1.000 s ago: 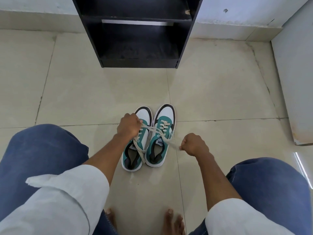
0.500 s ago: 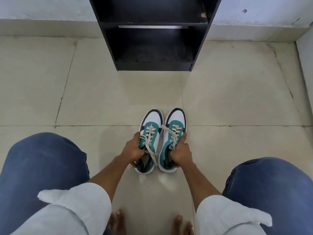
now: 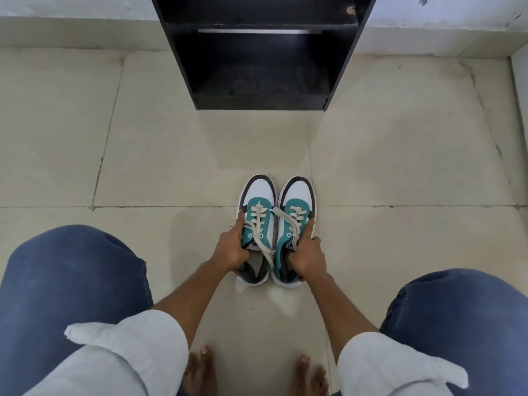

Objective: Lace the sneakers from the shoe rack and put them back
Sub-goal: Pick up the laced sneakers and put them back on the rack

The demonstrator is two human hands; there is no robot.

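1. Since a second ago I see both hands have left the cream laces: the right hand (image 3: 307, 257), which was a fist pulling a lace end out to the side, now wraps the outer flank of the right teal, white and black low-top sneaker (image 3: 294, 224), and the left hand (image 3: 230, 250) has slid from the top of the laces to the outer side of the left sneaker (image 3: 257, 221).
2. Against the frame half a second back, the grips look the same; the pair sits slightly lower and further right in the picture, and more of the rack shows.
3. Each hand is closed around its own shoe, thumbs lying along the teal panels, fingers curled under the white rubber soles near the heels.
4. The two sneakers are side by side just below the centre of the frame, toes pointing to the top edge, sides touching or nearly so.
5. The flat woven laces (image 3: 264, 232) criss-cross the eyelets; loose ends trail over the tongues, one crossing the gap between the shoes.
6. The black box-shaped shoe rack (image 3: 337, 61), matte with a dusty bottom shelf, stands at top centre, well apart from the shoes.
7. The glossy beige tiled floor (image 3: 177, 155) shows dark grout lines and faint smudges.
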